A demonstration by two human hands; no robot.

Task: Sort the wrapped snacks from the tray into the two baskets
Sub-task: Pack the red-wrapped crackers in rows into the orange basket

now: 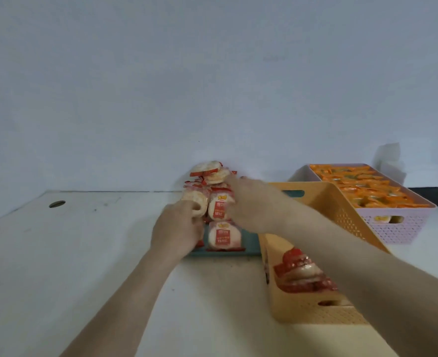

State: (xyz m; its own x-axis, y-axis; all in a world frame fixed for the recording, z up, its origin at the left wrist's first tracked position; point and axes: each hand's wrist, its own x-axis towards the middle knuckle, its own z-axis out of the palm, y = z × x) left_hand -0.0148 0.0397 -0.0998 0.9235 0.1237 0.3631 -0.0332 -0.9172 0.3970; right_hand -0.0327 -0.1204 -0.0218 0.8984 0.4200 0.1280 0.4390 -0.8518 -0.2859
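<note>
Both hands are at the teal tray (251,243), which sits on the white table (83,253) near its far edge, against a plain pale wall (212,73). A pile of red-and-white snacks (212,173) is heaped high on the tray, and one more of the same packets (223,235) lies flat near the tray's front rim. The left hand (176,228) is at the left flank of the pile, with its fingers (184,206) curled round a round packet (196,195) low in the heap. The right hand (251,204) reaches across from the right with its back to the camera, and its fingertips are in among the upper packets. Whether it has hold of one cannot be told, because the hand itself hides the grasp. Just right of the tray stands the yellow basket (352,220), touching or nearly touching the tray's right end. It holds a few red-and-white packets (300,274) at its near end. The right forearm passes over this basket and covers much of its inside and near right corner. Behind and to the right of it is the pink basket (398,228), filled almost to the rim with orange snacks (362,186). A pale packet shows through the handle slot in its front wall. Beyond the pink basket a crumpled white sheet (389,158) leans at the wall, and a dark object (434,194) lies at the far right, too blurred to identify. On the left part of the table there is a round hole (57,204).
</note>
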